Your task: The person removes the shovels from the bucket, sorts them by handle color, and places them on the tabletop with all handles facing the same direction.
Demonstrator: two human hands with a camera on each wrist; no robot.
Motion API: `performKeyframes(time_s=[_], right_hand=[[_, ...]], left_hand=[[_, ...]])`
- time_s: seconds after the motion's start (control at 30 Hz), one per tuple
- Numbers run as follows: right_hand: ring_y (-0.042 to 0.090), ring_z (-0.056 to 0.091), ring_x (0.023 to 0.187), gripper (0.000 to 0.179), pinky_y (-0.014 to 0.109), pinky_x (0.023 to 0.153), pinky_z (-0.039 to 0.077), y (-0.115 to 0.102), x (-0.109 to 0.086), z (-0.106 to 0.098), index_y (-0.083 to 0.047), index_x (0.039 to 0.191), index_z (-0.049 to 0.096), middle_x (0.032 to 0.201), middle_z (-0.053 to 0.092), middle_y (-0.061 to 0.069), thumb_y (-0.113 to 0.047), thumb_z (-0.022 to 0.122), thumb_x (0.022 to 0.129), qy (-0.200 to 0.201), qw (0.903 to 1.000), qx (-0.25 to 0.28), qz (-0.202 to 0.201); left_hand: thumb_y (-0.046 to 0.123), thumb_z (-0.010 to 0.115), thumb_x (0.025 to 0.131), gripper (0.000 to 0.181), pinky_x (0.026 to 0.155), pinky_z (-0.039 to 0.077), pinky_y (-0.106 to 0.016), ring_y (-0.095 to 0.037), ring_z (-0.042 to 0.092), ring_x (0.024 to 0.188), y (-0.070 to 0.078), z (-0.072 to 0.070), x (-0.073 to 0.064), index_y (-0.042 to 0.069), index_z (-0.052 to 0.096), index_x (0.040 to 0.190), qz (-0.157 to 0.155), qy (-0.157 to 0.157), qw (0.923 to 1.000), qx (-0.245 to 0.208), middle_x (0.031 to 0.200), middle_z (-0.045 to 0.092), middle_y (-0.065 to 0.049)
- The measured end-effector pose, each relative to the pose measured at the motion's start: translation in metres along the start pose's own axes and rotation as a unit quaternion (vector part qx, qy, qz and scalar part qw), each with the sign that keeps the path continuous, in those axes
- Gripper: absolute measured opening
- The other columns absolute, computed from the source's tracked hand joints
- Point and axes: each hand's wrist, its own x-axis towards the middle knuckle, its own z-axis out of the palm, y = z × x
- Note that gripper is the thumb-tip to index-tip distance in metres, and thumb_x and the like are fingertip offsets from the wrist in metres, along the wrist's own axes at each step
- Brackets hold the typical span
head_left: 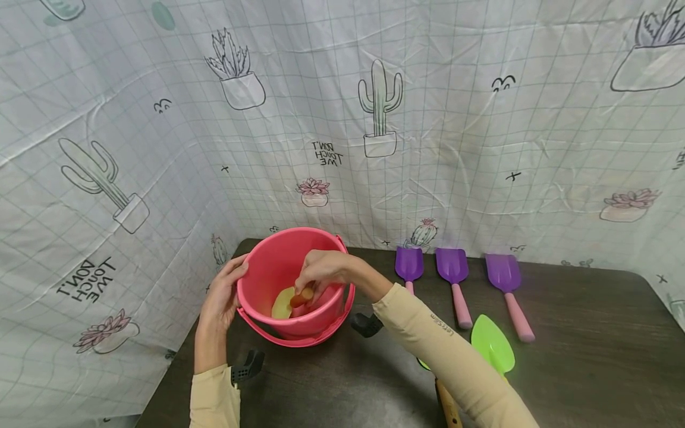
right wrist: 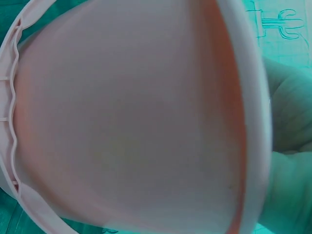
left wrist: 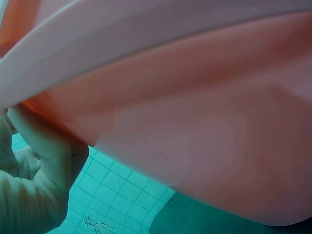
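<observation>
A pink bucket (head_left: 316,330) stands on the dark table, its mouth tipped toward the head camera. My left hand (head_left: 222,291) grips its rim at the left side; in the left wrist view the hand (left wrist: 44,165) sits just under the rim. My right hand (head_left: 324,268) reaches over the right rim into the bucket and pinches a small orange-brown piece (head_left: 301,299). Beside that piece, inside the bucket, lies a yellow piece (head_left: 282,303). The bucket wall (right wrist: 126,117) hides the right fingers in the right wrist view.
To the right lie three purple shovels (head_left: 452,266) with pink handles. A green shovel (head_left: 492,345) lies nearer, and a yellow handle (head_left: 448,407) shows partly beneath the right sleeve (head_left: 428,339). The bucket's pink carry handle (head_left: 297,343) hangs down in front. A printed curtain (head_left: 342,119) stands behind the table.
</observation>
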Motion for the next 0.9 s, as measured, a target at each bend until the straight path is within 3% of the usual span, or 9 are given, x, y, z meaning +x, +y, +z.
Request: performKeyframes(time_s=[0.2,0.43,0.77,0.9], right_hand=[[0.025,0.067,0.065,0.019,0.040,0.069,0.056,-0.001,-0.007,-0.006,0.016,0.087,0.068,0.073,0.065,0.016,-0.001,0.059,0.082,-0.007,0.9994,0.030,-0.014],[0.026,0.068,0.071,0.018,0.039,0.070,0.056,-0.003,-0.017,-0.011,0.016,0.088,0.068,0.080,0.068,0.017,0.001,0.061,0.086,-0.011,0.9986,0.045,-0.027],[0.026,0.068,0.072,0.022,0.034,0.070,0.056,-0.002,-0.034,-0.016,0.015,0.100,0.066,0.090,0.068,0.019,0.000,0.059,0.087,0.003,0.9970,0.062,-0.046],[0.030,0.069,0.077,0.026,0.037,0.072,0.056,-0.002,-0.044,-0.020,0.016,0.108,0.062,0.097,0.067,0.021,0.001,0.058,0.087,0.008,0.9952,0.087,-0.043]], left_hand=[[0.026,0.056,0.097,0.045,0.042,0.040,-0.015,-0.007,0.052,0.045,0.001,0.000,0.000,0.006,0.044,0.136,-0.002,0.002,1.0000,0.002,0.097,0.064,-0.008],[0.025,0.057,0.097,0.045,0.042,0.040,-0.015,-0.007,0.053,0.047,0.000,0.000,0.000,0.006,0.045,0.135,0.000,0.004,1.0000,0.001,0.100,0.064,-0.009],[0.024,0.055,0.098,0.040,0.041,0.039,-0.015,-0.007,0.049,0.042,0.000,0.001,-0.001,0.008,0.047,0.133,-0.002,0.013,0.9999,0.006,0.101,0.064,-0.009],[0.024,0.054,0.098,0.042,0.043,0.041,-0.014,-0.007,0.055,0.047,0.000,0.001,-0.002,0.007,0.046,0.135,-0.002,0.010,0.9999,0.004,0.100,0.065,-0.007]])
